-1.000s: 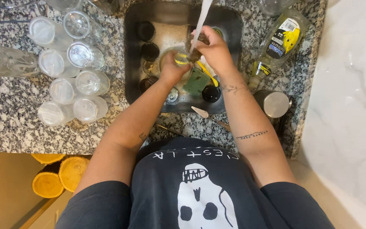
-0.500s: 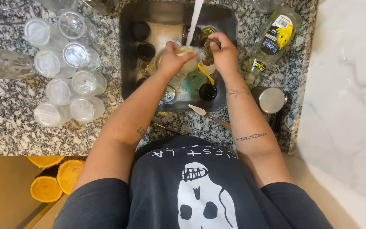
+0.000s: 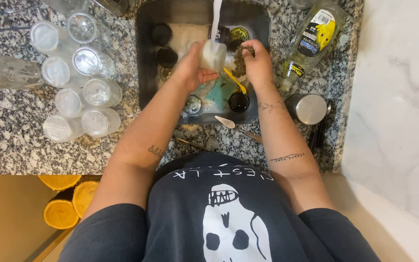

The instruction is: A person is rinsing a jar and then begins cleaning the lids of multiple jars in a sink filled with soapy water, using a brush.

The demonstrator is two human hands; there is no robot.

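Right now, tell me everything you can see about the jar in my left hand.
The glass jar looks clear but milky with suds or water. The left hand grips its side and holds it over the sink, directly under the running water stream. The right hand, holding a dark scrubber, is just beside it. Its tilt is unclear.
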